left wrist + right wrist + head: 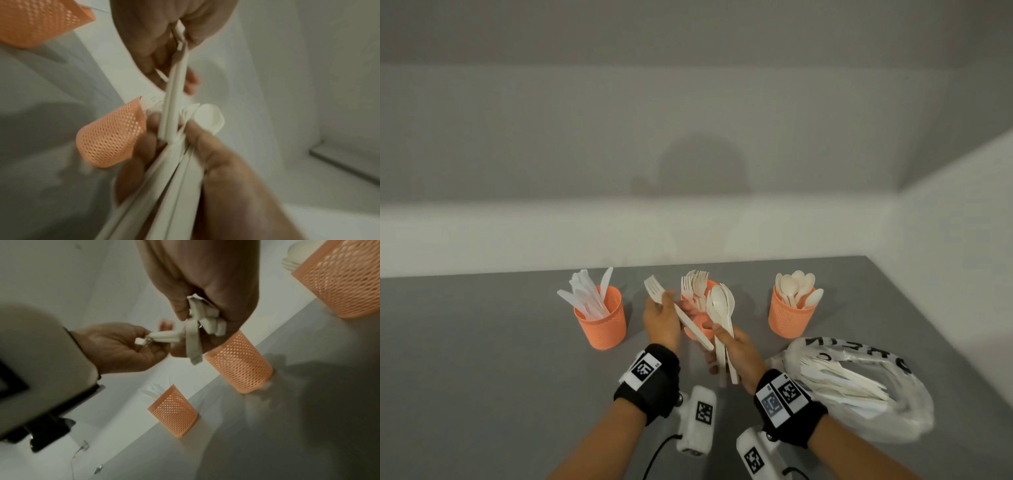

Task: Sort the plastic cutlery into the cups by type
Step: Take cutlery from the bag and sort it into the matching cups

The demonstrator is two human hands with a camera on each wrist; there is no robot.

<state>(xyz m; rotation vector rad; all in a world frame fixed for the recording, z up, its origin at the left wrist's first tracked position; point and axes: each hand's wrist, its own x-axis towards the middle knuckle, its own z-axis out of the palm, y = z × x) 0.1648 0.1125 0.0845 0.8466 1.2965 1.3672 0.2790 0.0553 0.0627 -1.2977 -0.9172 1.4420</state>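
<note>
Three orange mesh cups stand in a row on the grey table: a knife cup [601, 322], a fork cup [697, 330] and a spoon cup [791, 317]. My left hand [671, 305] holds one white fork [654, 291] by its handle in front of the fork cup, tines up and to the left. Beside it my right hand [717, 330] grips a bunch of white spoons [717, 303], bowls up. The fork's handle crosses the spoon handles. In the right wrist view the handle ends [207, 318] stick out of my right fist [205, 288].
A clear plastic bag [859, 387] with black lettering lies at the right front, holding more white cutlery. The wall runs close behind the cups, and the table edge meets a side wall on the right. Bare grey table [482, 359] lies to the left.
</note>
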